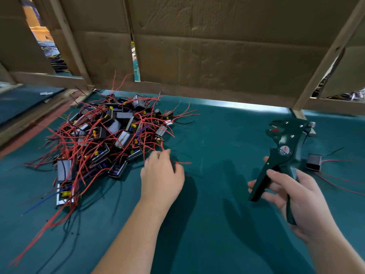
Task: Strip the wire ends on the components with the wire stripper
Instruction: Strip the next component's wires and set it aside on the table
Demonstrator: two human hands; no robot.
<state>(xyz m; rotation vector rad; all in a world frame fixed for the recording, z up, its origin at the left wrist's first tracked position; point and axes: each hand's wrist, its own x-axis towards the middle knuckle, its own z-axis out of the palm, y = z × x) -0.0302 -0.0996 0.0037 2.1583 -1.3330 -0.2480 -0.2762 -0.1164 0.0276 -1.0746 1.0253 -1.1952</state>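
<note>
A pile of components (102,139), small black and grey blocks with tangled red, black and blue leads, is found on the left part of the green mat (217,224). A single component (313,164) is noted well apart from it on the right, just beside the tool, with red leads trailing towards the right edge. Whether its ends are stripped cannot be told, as the leads are too fine.

The wire stripper (280,155) is held upright in the right hand (296,200), with fingers and thumb wrapped round the handles. The handles are spread and the jaws stand apart. No wire is seen between them.

The left hand (162,175) is placed at the near right edge of the pile, back upward, fingers curled down. A red wire (183,162) emerges from beneath the fingertips. Whether it is pinched or merely touched cannot be determined.

Progress is judged early: at most one unit is set aside, while the bulk lies unsorted in the pile. The step in hand is judged to be selection of the next piece. Cardboard panels (217,46) on a timber frame are recorded behind the work area.
</note>
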